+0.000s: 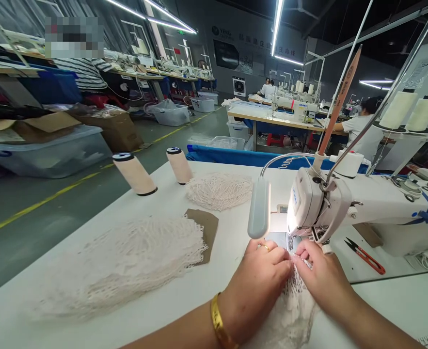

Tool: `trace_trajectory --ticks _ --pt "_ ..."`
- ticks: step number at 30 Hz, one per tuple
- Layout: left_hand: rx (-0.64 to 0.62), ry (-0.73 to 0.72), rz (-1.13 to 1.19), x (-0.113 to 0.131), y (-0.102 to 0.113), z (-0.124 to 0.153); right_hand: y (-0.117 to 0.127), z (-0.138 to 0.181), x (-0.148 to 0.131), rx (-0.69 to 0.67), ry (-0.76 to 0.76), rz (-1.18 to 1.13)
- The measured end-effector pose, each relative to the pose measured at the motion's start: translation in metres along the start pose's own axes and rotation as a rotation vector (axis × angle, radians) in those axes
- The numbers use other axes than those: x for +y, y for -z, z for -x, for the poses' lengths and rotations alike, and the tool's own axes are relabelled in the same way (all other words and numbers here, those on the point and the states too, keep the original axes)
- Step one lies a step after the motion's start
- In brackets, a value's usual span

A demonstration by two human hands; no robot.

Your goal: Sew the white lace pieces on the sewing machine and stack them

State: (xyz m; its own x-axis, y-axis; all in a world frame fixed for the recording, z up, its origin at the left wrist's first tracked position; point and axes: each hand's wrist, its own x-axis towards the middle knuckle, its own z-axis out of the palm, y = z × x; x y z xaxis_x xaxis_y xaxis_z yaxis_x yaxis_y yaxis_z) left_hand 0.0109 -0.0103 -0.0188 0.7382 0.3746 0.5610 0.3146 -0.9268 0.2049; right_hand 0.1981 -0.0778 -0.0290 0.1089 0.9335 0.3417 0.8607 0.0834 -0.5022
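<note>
My left hand (259,276), with a gold ring and a bangle, is closed on the edge of a cream lace piece (290,315). From the other side my right hand (321,269) pinches the same lace between thumb and fingers. Both hands sit just in front of the needle and presser foot of a white sewing machine (310,203). The lace hangs from my fingers toward me over the table edge. A small lamp (259,208) lights the needle area. Where the lace meets the foot is partly hidden by my fingers.
A large lace stack (134,261) lies at left, over brown card (210,232); a smaller lace pile (219,190) is behind. Two thread cones, one left (135,174) and one right (179,166), stand beyond. Red thread snips (366,256) lie right of the machine. Other people sit at distant machines.
</note>
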Motion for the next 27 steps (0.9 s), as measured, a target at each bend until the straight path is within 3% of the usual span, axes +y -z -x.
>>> trace_trajectory --ticks 10,16,27 --pt "-0.055 0.014 -0.020 -0.004 0.000 0.000 0.013 0.008 -0.001 -0.071 0.310 0.082" --pt "-0.147 0.067 -0.045 0.000 0.008 -0.001 0.011 0.004 0.002 -0.026 0.315 0.108" --pt "-0.171 0.116 -0.035 0.001 0.007 -0.007 0.007 0.002 0.007 0.017 0.271 0.152"
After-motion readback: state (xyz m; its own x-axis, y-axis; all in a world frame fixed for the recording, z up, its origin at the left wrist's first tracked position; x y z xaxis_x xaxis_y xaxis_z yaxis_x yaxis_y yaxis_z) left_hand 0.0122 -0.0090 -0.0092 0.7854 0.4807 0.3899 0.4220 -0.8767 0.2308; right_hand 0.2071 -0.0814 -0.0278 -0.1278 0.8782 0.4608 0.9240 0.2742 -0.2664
